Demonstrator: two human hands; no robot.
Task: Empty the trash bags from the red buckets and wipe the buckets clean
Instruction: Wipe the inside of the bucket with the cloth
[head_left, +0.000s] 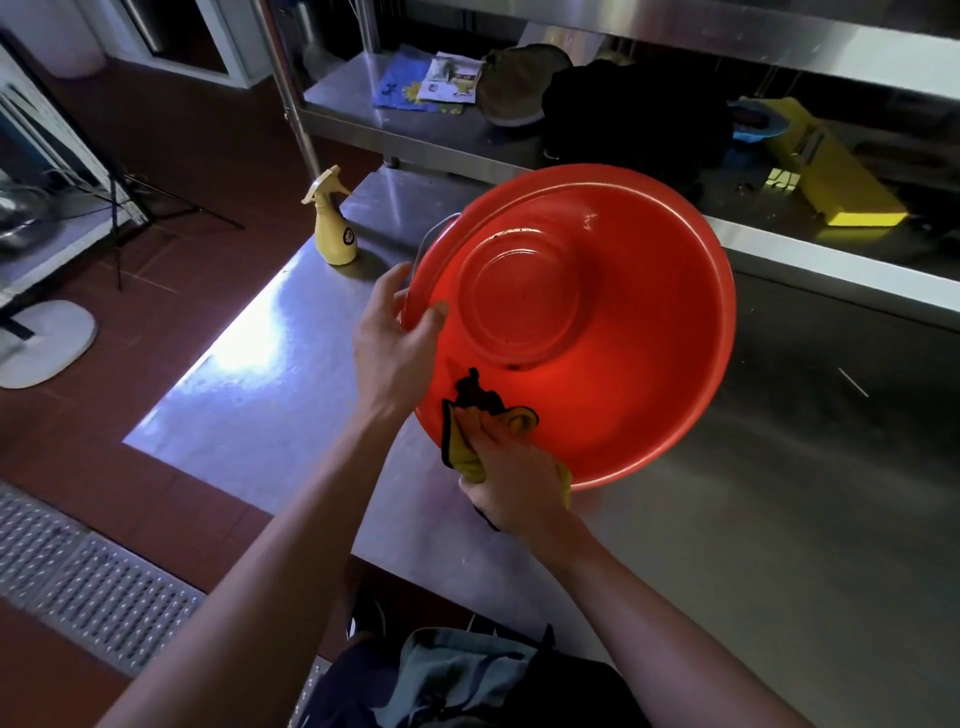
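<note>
A red bucket (623, 332) is tipped on the steel table (270, 374) with its open mouth facing me, so I look down at its round bottom inside. My left hand (395, 338) grips the bucket's left rim, thumb inside and fingers behind, next to the metal handle (431, 234). My right hand (514, 478) holds a yellow cloth with black edging (467, 447) and presses it against the inner wall near the lower rim. No trash bag shows in the bucket.
A yellow spray bottle (335, 226) stands on the table's far left corner. Behind the bucket a steel shelf unit (467, 130) carries papers, dark cloths and a yellow box (831, 171). A floor drain grate (88, 577) lies to the left on the red floor.
</note>
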